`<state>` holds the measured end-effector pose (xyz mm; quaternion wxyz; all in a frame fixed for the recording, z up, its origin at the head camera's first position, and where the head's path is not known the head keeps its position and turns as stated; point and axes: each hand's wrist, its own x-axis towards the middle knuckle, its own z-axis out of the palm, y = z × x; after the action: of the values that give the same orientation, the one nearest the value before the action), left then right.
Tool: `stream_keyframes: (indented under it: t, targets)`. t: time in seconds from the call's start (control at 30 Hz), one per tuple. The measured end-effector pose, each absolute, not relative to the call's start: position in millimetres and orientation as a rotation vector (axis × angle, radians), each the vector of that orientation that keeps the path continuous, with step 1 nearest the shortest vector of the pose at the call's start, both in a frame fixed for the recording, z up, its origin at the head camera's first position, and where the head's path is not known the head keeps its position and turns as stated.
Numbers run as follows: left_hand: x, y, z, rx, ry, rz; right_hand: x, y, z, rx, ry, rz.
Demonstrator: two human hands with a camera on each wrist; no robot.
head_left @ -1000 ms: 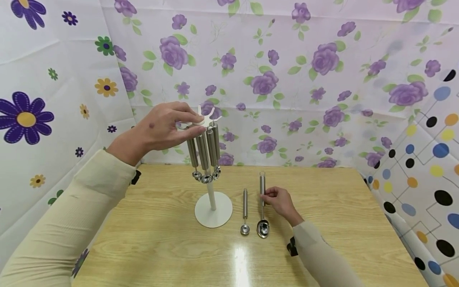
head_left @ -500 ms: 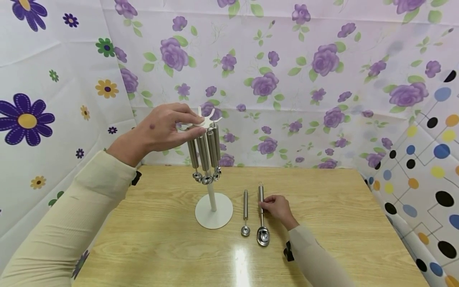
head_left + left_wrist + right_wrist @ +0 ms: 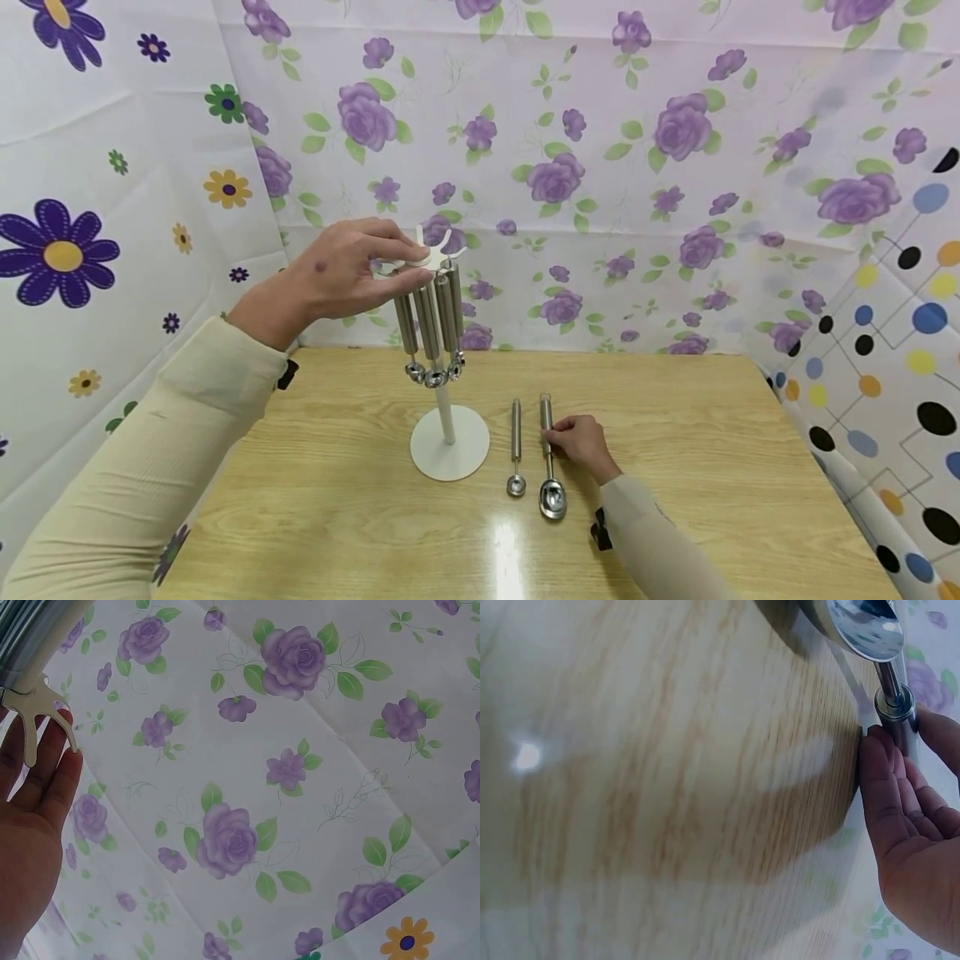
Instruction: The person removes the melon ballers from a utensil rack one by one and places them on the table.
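My left hand (image 3: 348, 267) holds the top of a white utensil stand (image 3: 450, 454), index finger over its hooked crown and thumb along the front. In the left wrist view, the fingers (image 3: 56, 769) lie against the crown's pale hooks (image 3: 30, 735). Several steel-handled utensils (image 3: 427, 321) with small round heads hang from it. My right hand (image 3: 581, 442) pinches the handle of an ice cream scoop (image 3: 552, 500), its deep oval bowl toward me. The right wrist view shows thumb and fingers around the handle, below the shiny bowl (image 3: 866, 626).
A smaller steel scoop with a round head (image 3: 516, 485) lies between the stand and the ice cream scoop, roughly parallel to it. The wooden table (image 3: 337, 508) meets flowered cloth (image 3: 555, 100) at the back, with patterned cloth along both sides.
My right hand has drawn the ice cream scoop toward me along the table, close to level with the smaller scoop. The left hand stays on the stand's top.
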<state>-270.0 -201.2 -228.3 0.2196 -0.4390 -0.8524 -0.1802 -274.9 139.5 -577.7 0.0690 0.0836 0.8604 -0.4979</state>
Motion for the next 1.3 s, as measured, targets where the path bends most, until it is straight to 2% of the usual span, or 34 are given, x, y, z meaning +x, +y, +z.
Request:
stream_keyframes:
  t: [0.7,0.97,1.3]
  targets:
    - [-270.4,-199.3,-228.0,-1.209,-2.368,-0.477,-275.4,144.5,-572.3,0.167,2.693,-1.356]
    - [-271.9,-200.9,-230.4,-1.227,-2.334,-0.491,-276.4,155.6,-537.1,0.081,2.754,-1.292]
    - [-270.9,-199.7,-229.5,-1.204,-2.359,-0.484,-280.4,158.8,-472.4,-0.159,2.812,-1.308]
